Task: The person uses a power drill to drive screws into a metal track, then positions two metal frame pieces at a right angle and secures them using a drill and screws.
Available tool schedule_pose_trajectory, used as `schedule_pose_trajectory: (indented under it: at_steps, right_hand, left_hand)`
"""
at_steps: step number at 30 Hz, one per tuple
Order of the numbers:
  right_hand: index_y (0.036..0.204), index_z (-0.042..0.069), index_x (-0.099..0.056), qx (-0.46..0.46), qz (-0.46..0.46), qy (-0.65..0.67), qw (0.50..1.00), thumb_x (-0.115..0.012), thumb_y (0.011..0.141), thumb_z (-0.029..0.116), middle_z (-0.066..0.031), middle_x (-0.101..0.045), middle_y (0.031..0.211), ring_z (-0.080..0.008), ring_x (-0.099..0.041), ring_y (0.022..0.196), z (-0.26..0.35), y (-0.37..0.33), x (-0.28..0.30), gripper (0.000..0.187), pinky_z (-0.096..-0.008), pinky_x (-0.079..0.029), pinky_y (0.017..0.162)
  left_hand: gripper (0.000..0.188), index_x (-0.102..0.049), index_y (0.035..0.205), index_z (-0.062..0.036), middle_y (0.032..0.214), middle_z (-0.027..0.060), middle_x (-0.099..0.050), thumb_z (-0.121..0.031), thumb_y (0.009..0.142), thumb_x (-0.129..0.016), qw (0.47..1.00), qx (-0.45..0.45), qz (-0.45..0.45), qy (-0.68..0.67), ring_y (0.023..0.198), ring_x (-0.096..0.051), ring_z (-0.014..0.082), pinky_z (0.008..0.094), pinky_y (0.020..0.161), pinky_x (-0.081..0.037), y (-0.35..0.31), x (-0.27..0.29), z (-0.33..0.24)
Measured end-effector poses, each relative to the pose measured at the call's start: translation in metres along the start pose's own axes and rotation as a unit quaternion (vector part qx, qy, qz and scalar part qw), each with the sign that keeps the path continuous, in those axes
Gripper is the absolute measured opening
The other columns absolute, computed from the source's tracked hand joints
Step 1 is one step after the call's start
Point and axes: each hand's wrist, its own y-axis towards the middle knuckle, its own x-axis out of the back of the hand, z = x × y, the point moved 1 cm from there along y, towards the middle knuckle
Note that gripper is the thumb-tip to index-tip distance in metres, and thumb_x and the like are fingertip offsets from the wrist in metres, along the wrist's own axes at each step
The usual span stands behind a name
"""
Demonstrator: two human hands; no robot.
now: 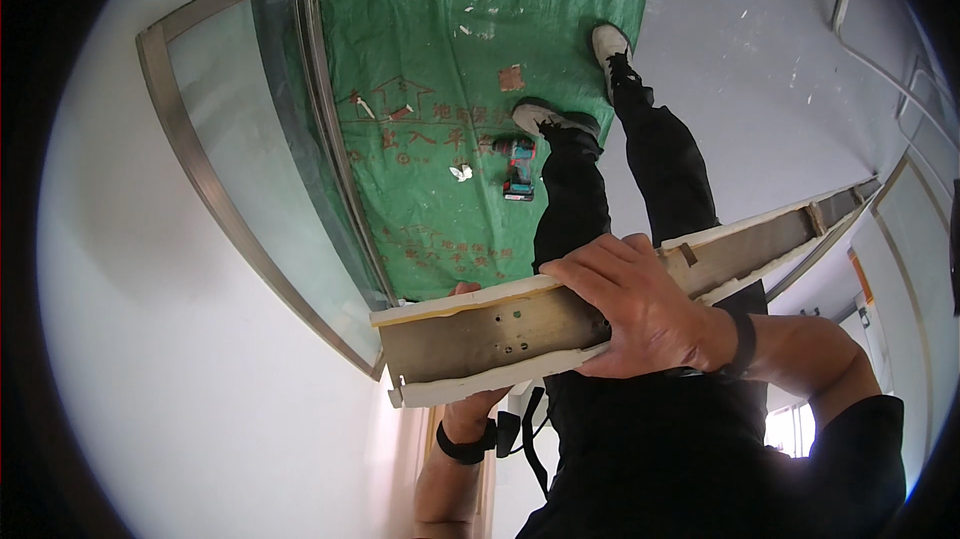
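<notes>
Green floor sheet (pixel 440 89) spreads below you, w/ a curved glass panel (pixel 250 159) in metal frame at its left. You hold a long metal channel (pixel 520 324) across your front: right hand (pixel 640 309) wrapped over its top, fingers curled tight; left hand (pixel 470 409) grips from beneath, fingers mostly hidden. Small drill (pixel 518 171) lies by your shoe.

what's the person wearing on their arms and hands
Both hands are bare, no gloves. The right hand has a black band at the wrist and a black sleeve pushed up near the elbow. The left hand has a black wrist strap with a small black device and dangling cords.
</notes>
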Motion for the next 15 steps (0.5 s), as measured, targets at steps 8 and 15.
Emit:
schedule_pose_trajectory:
  at_steps: [8,15]
  right_hand:
    - [0.13,0.002,-0.048,0.013,-0.022,-0.017,1.0,-0.085,0.047,0.027,-0.0108,-0.055,0.109,-0.0279,-0.053,0.098,0.0,-0.001,-0.005,0.094,-0.0394,-0.037,0.081]
    - [0.137,0.004,-0.044,0.034,-0.056,-0.098,0.993,-0.082,0.057,0.037,-0.0137,-0.051,0.123,-0.0317,-0.05,0.113,-0.008,0.027,-0.004,0.095,-0.0445,-0.038,0.091]
  left_hand:
    - [0.083,-0.037,0.143,-0.004,0.142,0.0134,-0.044,-0.03,0.078,-0.081,0.988,-0.034,0.024,0.149,0.132,-0.041,0.0271,0.0412,0.107,-0.038,0.007,0.003,-0.01]
    - [0.044,-0.066,0.108,-0.0045,0.1,0.0103,-0.069,-0.013,0.067,-0.081,0.986,-0.037,-0.049,0.153,0.089,-0.067,0.0287,0.0391,0.08,-0.053,0.051,0.014,-0.016]
